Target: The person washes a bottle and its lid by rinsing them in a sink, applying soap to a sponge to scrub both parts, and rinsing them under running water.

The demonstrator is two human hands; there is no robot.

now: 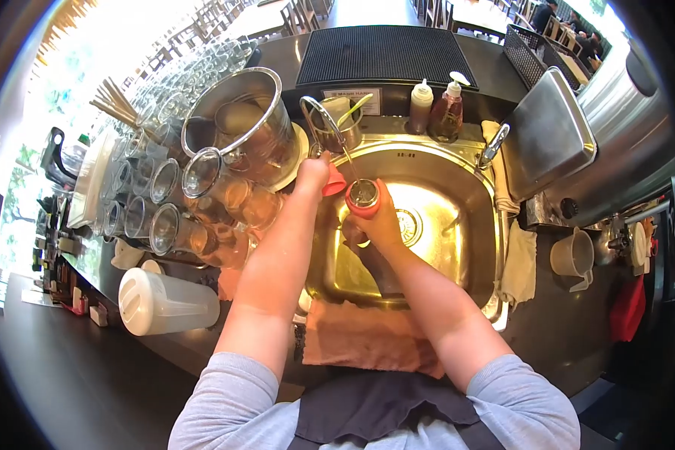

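Observation:
My left hand (315, 172) is closed at the sink's left rim, beside the base of the thin curved tap (340, 139). A red cup-shaped lid (334, 181) is held in it; whether the fingers also touch the tap is hidden. My right hand (382, 221) is wrapped round a red bottle (363, 198), its round, shiny mouth facing up. The tap's spout ends right over that mouth. Both hands are above the left part of the steel sink (435, 262), with the lid and bottle close together.
Left of the sink are a steel bucket (271, 112), several glass jars (165, 229) and a white lidded pitcher (165, 301). Two pump bottles (447, 112) stand behind the basin. A second tap (493, 146), a steel lid (551, 139) and a measuring jug (572, 256) are right.

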